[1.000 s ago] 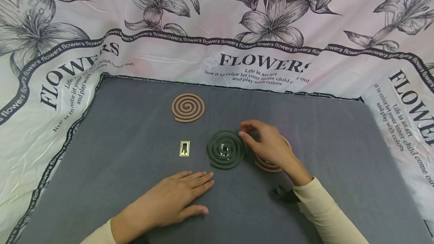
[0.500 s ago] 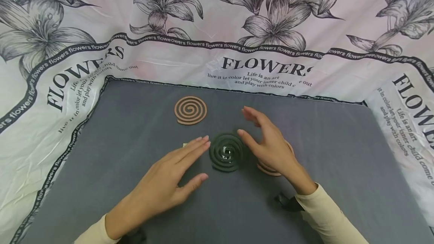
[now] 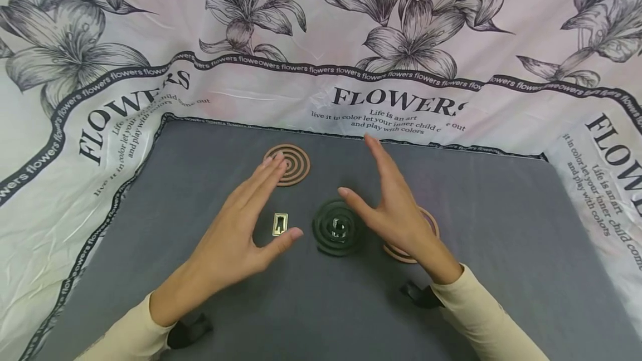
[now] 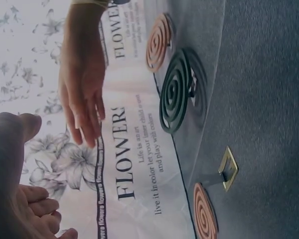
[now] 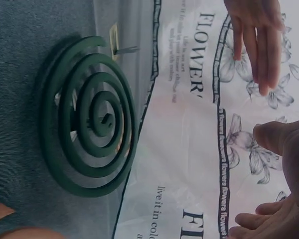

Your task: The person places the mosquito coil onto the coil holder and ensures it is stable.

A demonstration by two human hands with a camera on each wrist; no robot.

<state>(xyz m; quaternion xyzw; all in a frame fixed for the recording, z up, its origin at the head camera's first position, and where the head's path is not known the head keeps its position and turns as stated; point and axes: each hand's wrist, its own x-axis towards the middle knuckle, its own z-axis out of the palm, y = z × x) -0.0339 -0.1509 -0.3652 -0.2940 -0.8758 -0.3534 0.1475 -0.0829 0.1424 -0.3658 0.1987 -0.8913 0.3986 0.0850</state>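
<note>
My left hand (image 3: 233, 227), fingers straight and nothing in its grasp, hovers over the left part of the table. Its fingertips overlap a brown mosquito coil (image 3: 301, 167) in the head view. Near its thumb lies a small brass-coloured metal coil stand (image 3: 276, 225) with an upright tab. A green mosquito coil (image 5: 84, 191) sits raised on another metal stand (image 4: 193, 82) between both hands. To its right, my right hand (image 3: 398, 208) is held in the air, thumb apart, holding nothing. It partly hides a second brown mosquito coil (image 3: 401, 257).
Grey cloth covers the table (image 3: 321, 316). White flower-printed fabric (image 3: 281, 91) with black lettering rises along the back and sides. Black straps (image 3: 190, 332) hang at both wrists.
My left hand lifts off the table and moves up and away, uncovering the brass-coloured stand again. The right hand rises from the green coil, its fingers straightening. The coils stay in place.
</note>
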